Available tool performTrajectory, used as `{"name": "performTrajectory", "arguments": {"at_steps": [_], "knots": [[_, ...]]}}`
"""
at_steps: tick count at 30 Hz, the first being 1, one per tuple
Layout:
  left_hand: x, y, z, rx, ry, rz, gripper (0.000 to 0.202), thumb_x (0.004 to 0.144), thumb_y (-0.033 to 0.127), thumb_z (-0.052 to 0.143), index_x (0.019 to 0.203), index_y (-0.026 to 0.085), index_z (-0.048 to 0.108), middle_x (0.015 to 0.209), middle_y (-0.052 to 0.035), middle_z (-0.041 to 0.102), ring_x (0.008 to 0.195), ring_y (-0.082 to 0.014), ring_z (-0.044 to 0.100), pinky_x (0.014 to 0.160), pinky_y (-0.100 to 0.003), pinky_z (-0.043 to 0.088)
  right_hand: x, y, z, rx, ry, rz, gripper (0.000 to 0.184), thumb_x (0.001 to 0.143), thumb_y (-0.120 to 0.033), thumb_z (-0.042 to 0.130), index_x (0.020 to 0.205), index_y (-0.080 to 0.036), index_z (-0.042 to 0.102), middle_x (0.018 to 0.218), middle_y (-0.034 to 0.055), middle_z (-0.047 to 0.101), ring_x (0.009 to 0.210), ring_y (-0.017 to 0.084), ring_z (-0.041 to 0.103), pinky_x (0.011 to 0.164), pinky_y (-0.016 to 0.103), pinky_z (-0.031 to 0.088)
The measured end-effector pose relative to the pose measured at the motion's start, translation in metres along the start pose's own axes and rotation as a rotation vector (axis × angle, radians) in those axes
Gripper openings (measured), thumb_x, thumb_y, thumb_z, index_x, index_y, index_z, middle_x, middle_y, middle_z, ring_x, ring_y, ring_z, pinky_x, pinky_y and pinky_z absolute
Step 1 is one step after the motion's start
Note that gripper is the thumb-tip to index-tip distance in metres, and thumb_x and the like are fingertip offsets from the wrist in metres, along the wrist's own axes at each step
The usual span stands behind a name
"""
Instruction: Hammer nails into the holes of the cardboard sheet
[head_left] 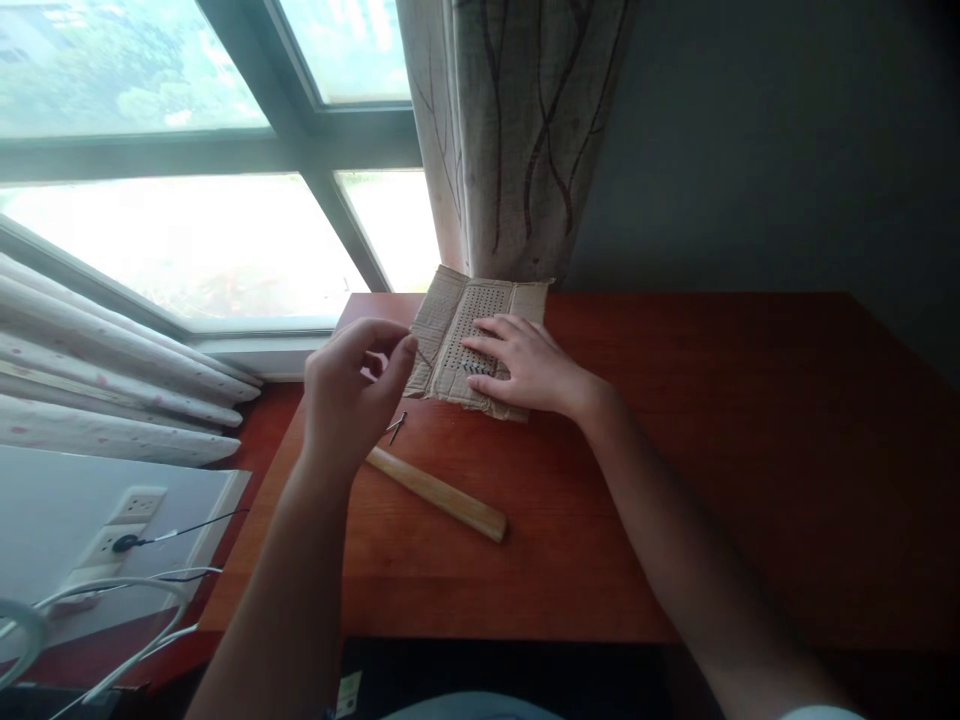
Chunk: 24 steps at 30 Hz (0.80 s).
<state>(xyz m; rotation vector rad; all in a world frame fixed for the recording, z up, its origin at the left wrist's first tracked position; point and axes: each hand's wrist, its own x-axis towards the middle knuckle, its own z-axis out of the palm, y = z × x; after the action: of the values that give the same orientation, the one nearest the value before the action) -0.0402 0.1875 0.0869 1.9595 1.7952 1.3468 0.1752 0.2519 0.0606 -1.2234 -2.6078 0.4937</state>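
Note:
A brown cardboard sheet (439,320) with folded creases lies on the table, and a panel with rows of small holes (487,300) shows in its middle. My right hand (525,362) rests flat on this panel, fingers spread. Dark marks or small pieces show beside its thumb, too small to name. My left hand (356,380) is at the sheet's left edge, thumb and forefinger pinched together; a thin line shows at their tips, and what they hold is unclear. Just below the sheet lie a few nails (397,428). A wooden handle (442,493) lies nearer, its far end hidden by my left arm.
The reddish-brown wooden table (720,450) reaches far to the right. Beyond it hang a patterned curtain (517,130) and a window (180,240). At lower left are a wall socket (112,540) with a plug and loose white cables (150,650).

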Motion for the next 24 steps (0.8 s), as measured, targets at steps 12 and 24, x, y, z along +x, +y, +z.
{"name": "performTrajectory", "arguments": {"at_steps": [12, 24], "knots": [[-0.064, -0.069, -0.027, 0.498, -0.412, -0.297, 0.035, 0.091, 0.052, 0.052, 0.081, 0.023, 0.069, 0.072, -0.0025, 0.067, 0.066, -0.0197, 0.061, 0.060, -0.029, 0.035, 0.000, 0.000, 0.000, 0.002, -0.002, -0.004, 0.060, 0.096, -0.053, 0.056, 0.149, -0.024, 0.056, 0.164, 0.0102, 0.040, 0.152, 0.032, 0.031, 0.123, 0.051, 0.025], [-0.047, -0.062, -0.039, 0.637, -0.182, -0.227, 0.026, 0.091, 0.045, 0.057, 0.086, 0.023, 0.070, 0.079, -0.0029, 0.069, 0.070, -0.0201, 0.061, 0.060, -0.030, 0.035, 0.001, 0.001, 0.001, 0.004, 0.002, -0.006, 0.060, 0.096, -0.053, 0.057, 0.149, -0.024, 0.056, 0.164, 0.0102, 0.040, 0.152, 0.032, 0.031, 0.124, 0.051, 0.025]]}}
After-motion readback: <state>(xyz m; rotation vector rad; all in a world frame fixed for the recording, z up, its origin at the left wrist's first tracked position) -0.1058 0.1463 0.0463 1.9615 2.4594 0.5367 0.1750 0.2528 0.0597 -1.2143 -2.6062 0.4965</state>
